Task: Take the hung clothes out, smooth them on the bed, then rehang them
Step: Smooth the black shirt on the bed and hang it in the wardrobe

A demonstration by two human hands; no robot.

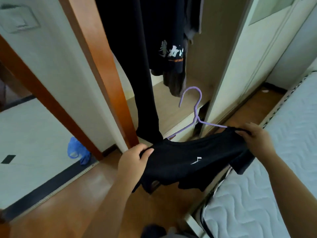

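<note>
A black T-shirt point(192, 160) with a small white logo hangs on a purple hanger point(195, 110), held out in front of the open wardrobe. My left hand point(133, 160) grips the shirt's left shoulder. My right hand point(255, 138) pinches the right shoulder, over the hanger's arm. The hanger's hook points up and is free of any rail. Part of the shirt's right side drapes over the edge of the bed point(283, 169).
Inside the wardrobe point(202, 69) hang long black trousers point(144, 83), a black printed shirt point(171, 54) and a grey garment. A wooden door frame point(103, 66) stands at the left. A blue plastic bag point(77, 152) lies on the floor. The white sliding door point(240, 66) is at the right.
</note>
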